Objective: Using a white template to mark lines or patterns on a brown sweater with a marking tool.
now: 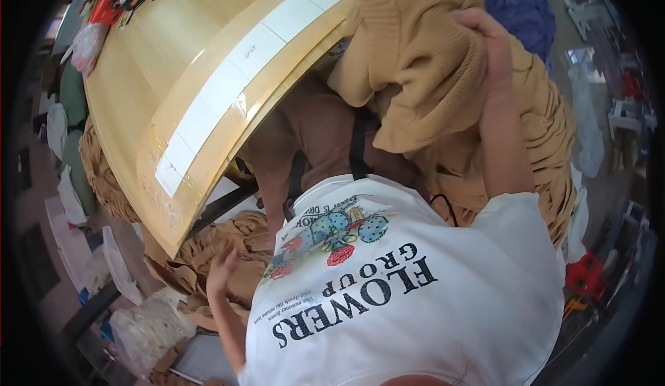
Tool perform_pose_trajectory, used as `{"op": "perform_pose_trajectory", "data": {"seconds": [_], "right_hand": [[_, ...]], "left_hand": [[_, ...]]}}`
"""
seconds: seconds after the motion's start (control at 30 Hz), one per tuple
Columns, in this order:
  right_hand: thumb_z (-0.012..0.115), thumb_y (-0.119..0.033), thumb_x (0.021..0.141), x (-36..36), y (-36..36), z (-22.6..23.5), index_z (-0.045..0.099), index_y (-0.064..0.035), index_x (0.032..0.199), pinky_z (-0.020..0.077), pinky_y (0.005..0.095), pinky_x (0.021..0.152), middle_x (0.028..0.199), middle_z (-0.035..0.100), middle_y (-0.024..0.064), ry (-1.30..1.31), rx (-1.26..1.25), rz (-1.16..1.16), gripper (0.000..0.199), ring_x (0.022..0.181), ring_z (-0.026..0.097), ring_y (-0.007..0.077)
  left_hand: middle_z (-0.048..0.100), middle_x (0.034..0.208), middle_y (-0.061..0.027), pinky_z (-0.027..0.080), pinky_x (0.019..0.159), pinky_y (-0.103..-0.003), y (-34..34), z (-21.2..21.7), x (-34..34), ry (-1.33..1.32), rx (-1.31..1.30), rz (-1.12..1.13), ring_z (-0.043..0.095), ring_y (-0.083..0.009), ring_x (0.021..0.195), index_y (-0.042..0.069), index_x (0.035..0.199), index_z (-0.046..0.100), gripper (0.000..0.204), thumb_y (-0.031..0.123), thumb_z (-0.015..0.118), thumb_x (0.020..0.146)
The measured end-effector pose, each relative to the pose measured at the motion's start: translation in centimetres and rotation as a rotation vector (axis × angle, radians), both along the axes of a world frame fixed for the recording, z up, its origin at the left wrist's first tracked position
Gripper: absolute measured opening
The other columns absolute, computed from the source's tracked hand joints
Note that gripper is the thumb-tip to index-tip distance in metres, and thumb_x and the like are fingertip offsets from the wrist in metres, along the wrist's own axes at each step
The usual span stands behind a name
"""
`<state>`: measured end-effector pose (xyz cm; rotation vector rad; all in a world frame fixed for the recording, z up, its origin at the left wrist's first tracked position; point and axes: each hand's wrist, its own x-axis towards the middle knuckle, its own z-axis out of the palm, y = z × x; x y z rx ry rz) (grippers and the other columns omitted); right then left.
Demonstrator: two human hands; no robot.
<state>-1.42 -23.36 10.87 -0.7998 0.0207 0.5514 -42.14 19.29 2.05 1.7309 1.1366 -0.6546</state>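
Observation:
At the upper right, my right hand [485, 29] is closed on a tan ribbed knit garment [415, 74], perhaps a sweater. Its bunched folds hang over the table's right corner and across my lap. My left hand [222, 272] is low on the left, beside a heap of tan knitwear [246, 247] below the table edge. That hand is small and smeared, so its fingers do not show clearly. More tan knit pieces [540, 129] are piled on my right, behind my forearm.
A pale wooden table [152, 46] fills the upper left, with a white paper strip [242, 60] taped along its near edge. Purple-blue cloth [516, 12] lies beyond the right pile. Plastic bags [149, 330] and a red stool [587, 275] stand around.

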Motion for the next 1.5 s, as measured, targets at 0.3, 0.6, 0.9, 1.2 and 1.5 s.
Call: {"op": "perform_pose_trajectory", "data": {"seconds": [0.3,0.6,0.9,1.2,1.5], "right_hand": [[0.042,-0.012,0.087,2.2,-3.5,8.7,0.057,0.0043,0.100,0.0502,0.0359,0.081,0.094,0.062,0.0145,-0.730,-0.378,-0.578,0.025,0.086,0.061,0.0248],[0.043,-0.011,0.086,0.5,-2.4,8.4,0.058,0.0034,0.094,0.0499,0.0338,0.079,0.089,0.062,0.0141,-0.707,-0.346,-0.652,0.023,0.082,0.061,0.0247],[0.044,-0.011,0.085,-0.3,-3.6,8.0,0.060,0.0025,0.089,0.0496,0.0318,0.078,0.085,0.063,0.0137,-0.710,-0.261,-0.666,0.021,0.078,0.061,0.0247],[0.053,0.000,0.071,-6.9,-0.3,4.5,0.056,0.0040,0.109,0.0495,0.0347,0.083,0.107,0.059,0.0160,-0.455,-0.391,-0.014,0.039,0.096,0.059,0.0248],[0.054,-0.015,0.079,-16.7,16.0,-3.8,0.057,0.0008,0.076,0.0438,0.0332,0.059,0.065,0.059,0.0153,-1.034,-0.353,0.186,0.016,0.063,0.058,0.0251]], "left_hand": [[0.047,0.115,-0.0244,0.042,0.088,-0.039,-22.4,-3.8,32.9,-1.457,0.233,-0.374,0.049,-0.0351,0.104,-0.002,0.112,0.047,0.047,0.020,0.065,0.075],[0.059,0.078,-0.0044,0.048,0.062,-0.024,-21.8,4.0,34.2,-1.081,-0.551,-0.234,0.056,-0.0083,0.065,0.002,0.097,0.056,0.018,0.010,0.061,0.082],[0.054,0.073,-0.0012,0.043,0.061,-0.024,-22.8,4.8,35.0,-1.140,-0.563,-0.222,0.052,-0.0097,0.071,0.004,0.093,0.053,0.017,0.005,0.053,0.076],[0.056,0.113,-0.0226,0.037,0.095,-0.034,-0.3,16.8,15.6,-0.787,-0.822,-0.538,0.056,-0.0278,0.105,-0.012,0.131,0.029,0.092,0.047,0.068,0.072],[0.056,0.112,-0.0077,0.044,0.084,-0.027,-5.5,6.1,16.7,-0.686,-0.051,-0.078,0.053,-0.0138,0.100,-0.002,0.121,0.046,0.040,0.019,0.055,0.088]]}}
